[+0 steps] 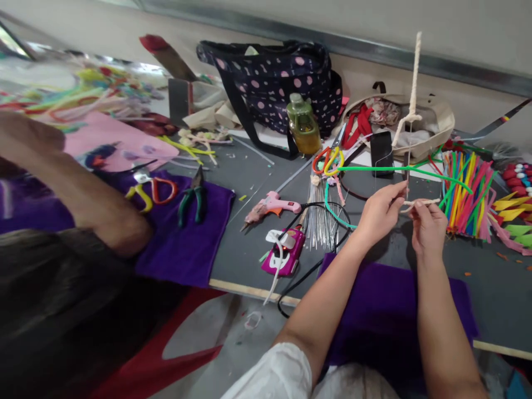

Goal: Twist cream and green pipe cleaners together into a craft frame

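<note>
Your left hand [380,213] and right hand [428,224] meet just left of the bundle of coloured pipe cleaners [465,194] on the counter [249,244]. Both sets of fingers are pinched shut on a cream pipe cleaner [414,77]: the left holds it where it rises straight up past a knot-like twist, the right holds the short end that runs sideways between the hands. This looks like the twisting or bending step, with the lower end being wrapped into shape. The next move seems to call for a steady left pinch while the right turns the loose end tightly.

A green pipe cleaner [374,169] crosses just behind your hands, well left of the bundle. A glue gun [272,205] lies farther left.

A thin wire may run alongside the cream stem, but it is too fine to confirm. Another person's arm [78,194] at far left is blurred.
</note>
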Motion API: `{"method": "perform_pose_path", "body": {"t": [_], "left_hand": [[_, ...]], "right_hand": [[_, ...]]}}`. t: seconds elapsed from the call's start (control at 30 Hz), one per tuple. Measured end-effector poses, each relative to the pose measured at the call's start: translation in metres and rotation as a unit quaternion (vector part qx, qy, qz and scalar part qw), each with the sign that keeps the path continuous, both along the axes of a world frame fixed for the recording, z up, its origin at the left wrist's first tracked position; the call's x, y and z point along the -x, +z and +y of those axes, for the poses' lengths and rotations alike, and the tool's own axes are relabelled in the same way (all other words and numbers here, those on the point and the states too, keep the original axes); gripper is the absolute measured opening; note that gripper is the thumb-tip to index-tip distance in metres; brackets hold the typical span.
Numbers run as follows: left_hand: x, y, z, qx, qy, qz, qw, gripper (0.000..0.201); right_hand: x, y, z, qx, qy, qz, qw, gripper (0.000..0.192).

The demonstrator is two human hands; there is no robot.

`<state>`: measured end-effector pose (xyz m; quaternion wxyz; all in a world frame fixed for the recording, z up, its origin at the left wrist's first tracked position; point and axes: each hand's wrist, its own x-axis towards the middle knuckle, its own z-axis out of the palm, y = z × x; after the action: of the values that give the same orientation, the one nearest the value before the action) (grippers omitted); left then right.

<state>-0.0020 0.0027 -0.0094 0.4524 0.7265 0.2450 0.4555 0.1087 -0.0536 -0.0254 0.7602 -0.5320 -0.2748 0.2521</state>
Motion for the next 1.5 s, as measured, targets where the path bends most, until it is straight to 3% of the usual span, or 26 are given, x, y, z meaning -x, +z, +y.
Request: {"method": "perform_pose_path", "body": {"t": [0.1,0.2,0.3,0.37,0.43,0.5,0.6,0.67,0.77,0.87,1.03,1.33,1.5], "left_hand": [[-0.001,-0.002,0.0,-0.025,0.014,0.012,1.0,0.044],[-0.003,-0.004,0.0,-0.008,0.083,-0.017,0.996,0.036],[-0.005,-0.009,0.005,0.074,0.181,-0.066,0.979,0.026],[-0.006,-0.013,0.01,0.181,0.211,-0.112,0.954,0.028],[-0.005,-0.016,0.015,0.323,0.179,-0.165,0.914,0.032],[-0.004,-0.017,0.019,0.448,0.099,-0.2,0.866,0.037],[-0.002,-0.018,0.023,0.539,-0.042,-0.227,0.81,0.042],[-0.001,-0.018,0.024,0.532,-0.091,-0.236,0.808,0.038],[0.001,-0.018,0.023,0.491,-0.116,-0.234,0.831,0.047],[0.003,-0.016,0.021,0.459,-0.151,-0.234,0.844,0.059],[0.006,-0.008,0.017,0.413,-0.176,-0.25,0.858,0.072],[0.007,0.001,0.01,0.406,-0.203,-0.26,0.852,0.074],[0.006,0.003,0.007,0.42,-0.209,-0.249,0.847,0.075]], "right_hand": [[-0.002,-0.004,0.004,-0.019,-0.021,0.047,0.998,0.013],[-0.005,-0.01,0.006,-0.021,-0.024,0.117,0.993,0.013],[-0.007,-0.016,0.008,0.001,-0.019,0.178,0.984,0.014],[-0.008,-0.019,0.008,0.012,-0.018,0.198,0.98,0.013],[-0.008,-0.021,0.008,0.025,-0.011,0.202,0.979,0.013],[-0.008,-0.022,0.007,0.04,-0.003,0.199,0.979,0.012],[-0.01,-0.021,0.005,0.062,0.013,0.196,0.979,0.01],[-0.011,-0.018,0.002,0.086,0.024,0.175,0.981,0.008],[-0.013,-0.013,-0.001,0.107,0.029,0.125,0.986,0.01],[-0.012,-0.006,-0.004,0.083,0.034,0.114,0.989,0.015],[-0.007,-0.001,-0.006,0.058,0.102,0.123,0.985,0.022],[-0.006,-0.013,-0.004,0.052,0.136,0.12,0.982,0.024],[-0.003,-0.016,-0.002,0.048,0.106,0.117,0.986,0.026]]}}
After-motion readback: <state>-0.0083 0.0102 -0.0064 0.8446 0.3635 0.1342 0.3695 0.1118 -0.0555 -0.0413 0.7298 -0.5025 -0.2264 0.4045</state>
